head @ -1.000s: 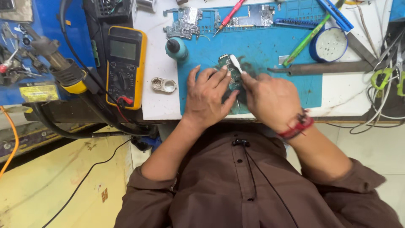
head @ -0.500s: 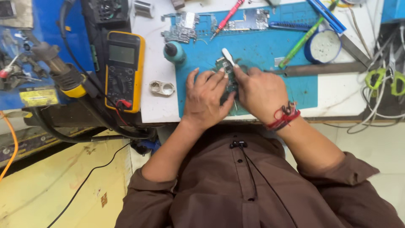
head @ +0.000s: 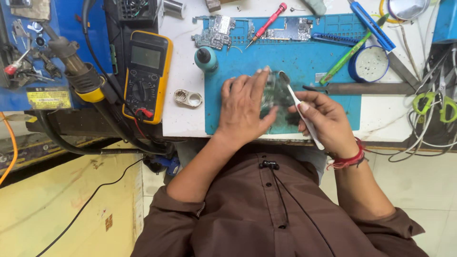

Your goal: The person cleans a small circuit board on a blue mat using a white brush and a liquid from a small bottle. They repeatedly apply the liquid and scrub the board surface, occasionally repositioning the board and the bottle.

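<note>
My left hand [head: 245, 107] presses a small circuit board [head: 275, 93] flat on the blue work mat [head: 304, 62], fingers curled over its left side. My right hand [head: 323, 121] grips a white toothbrush [head: 300, 109] with its bristle end at the board's upper right edge. Much of the board is hidden under my fingers. A red thread band sits on my right wrist.
A yellow multimeter [head: 145, 74] lies left of the mat beside a small teal bottle [head: 206, 59] and a metal bracket [head: 188, 98]. More circuit boards [head: 214, 31], a red screwdriver [head: 269, 21], a green tool [head: 350, 57] and a round tin [head: 371, 64] sit further back. Green-handled scissors [head: 435, 104] and cables lie right.
My right hand has turned and pulled back toward me, so the white toothbrush now shows full length. My left hand stays on the board. The view has shifted slightly.
</note>
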